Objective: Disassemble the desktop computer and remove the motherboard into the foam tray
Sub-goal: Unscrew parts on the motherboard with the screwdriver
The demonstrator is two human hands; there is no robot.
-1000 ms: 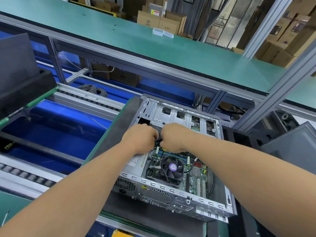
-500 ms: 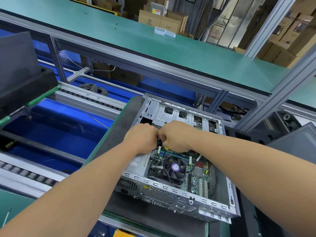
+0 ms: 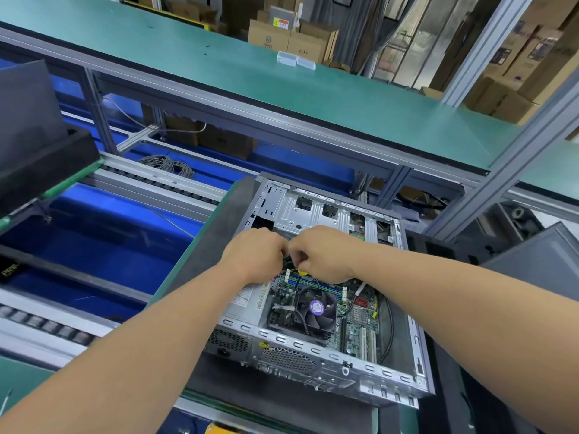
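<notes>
Here the open computer case (image 3: 388,375) sits on a dark mat (image 3: 203,245) before a green shelf (image 3: 282,79).

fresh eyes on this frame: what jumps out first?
Both hands, left hand and right hand, meet knuckle to knuckle mid-frame, fingers curled on something small inside the open computer case. Just below them sits the black CPU fan on the green motherboard.

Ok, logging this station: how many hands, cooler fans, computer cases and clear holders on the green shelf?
Hands: 2, left hand, right hand
Cooler fan: 1
Computer case: 1
Clear holders: 2
Total: 6
</notes>
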